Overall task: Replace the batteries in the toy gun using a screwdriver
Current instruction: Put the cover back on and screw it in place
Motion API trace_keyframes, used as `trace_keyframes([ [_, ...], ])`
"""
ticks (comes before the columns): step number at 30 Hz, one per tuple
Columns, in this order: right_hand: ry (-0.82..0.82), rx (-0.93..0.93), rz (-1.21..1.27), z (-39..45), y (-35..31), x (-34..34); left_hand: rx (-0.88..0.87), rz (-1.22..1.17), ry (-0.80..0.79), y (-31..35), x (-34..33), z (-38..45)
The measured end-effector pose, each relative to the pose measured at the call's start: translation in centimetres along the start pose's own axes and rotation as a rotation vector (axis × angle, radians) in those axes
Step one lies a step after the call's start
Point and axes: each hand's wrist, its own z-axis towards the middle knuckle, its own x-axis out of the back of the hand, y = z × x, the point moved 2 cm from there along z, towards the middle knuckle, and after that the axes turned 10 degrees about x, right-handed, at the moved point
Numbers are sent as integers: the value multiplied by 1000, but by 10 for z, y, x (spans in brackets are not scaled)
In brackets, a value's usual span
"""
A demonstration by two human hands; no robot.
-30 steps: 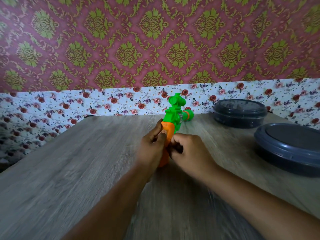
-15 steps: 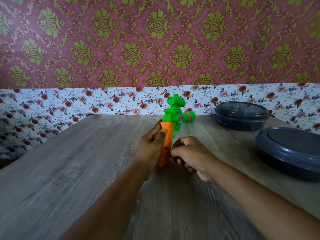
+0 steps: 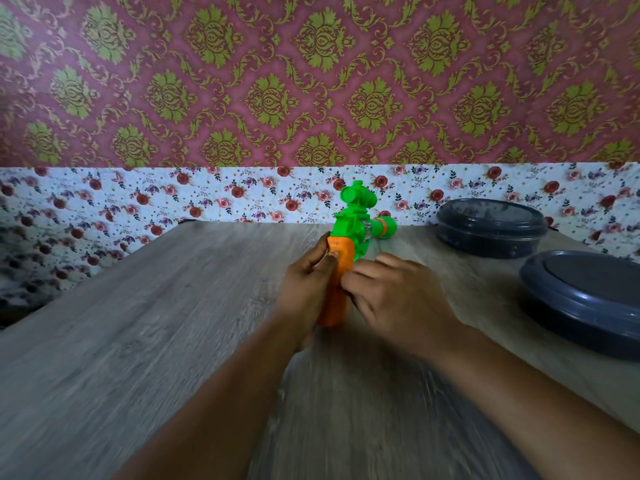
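The toy gun (image 3: 349, 237) stands upright on the wooden table (image 3: 156, 323), green body and scope on top, orange grip below, barrel pointing right and away. My left hand (image 3: 308, 285) grips the orange grip from the left, thumb across its back. My right hand (image 3: 391, 296) lies against the right side of the grip, fingertips touching it. Its palm side is hidden, so I cannot tell whether it holds anything. No screwdriver or battery is visible.
Two dark grey lidded round containers sit on the right: one at the back (image 3: 490, 226), a larger one nearer at the table's right edge (image 3: 585, 303). A floral-papered wall (image 3: 207, 199) rises right behind the table's far edge.
My right hand, drawn back half a second ago as a fist around something dark, has returned to the orange grip with its fingers spread against it. The left hand and gun have stayed put.
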Motion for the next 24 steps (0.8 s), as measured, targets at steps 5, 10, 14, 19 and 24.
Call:
trace_keyframes([
  [5, -47, 33, -29, -3, -3, -3, -47, 106, -7, -2, -2, 0],
  [10, -22, -361, 443, -2, 0, -10, -80, 145, -22, -1, -6, 0],
  [14, -10, -915, 1030, 4, 6, -15, -157, 206, 16, 3, -9, -5],
  [19, -256, -1461, 1604, 2, 4, -14, -161, 231, 5, 1, -10, -3],
  [24, -236, -1327, 1456, 1, 6, -10, -52, 119, 11, 0, -5, 0],
])
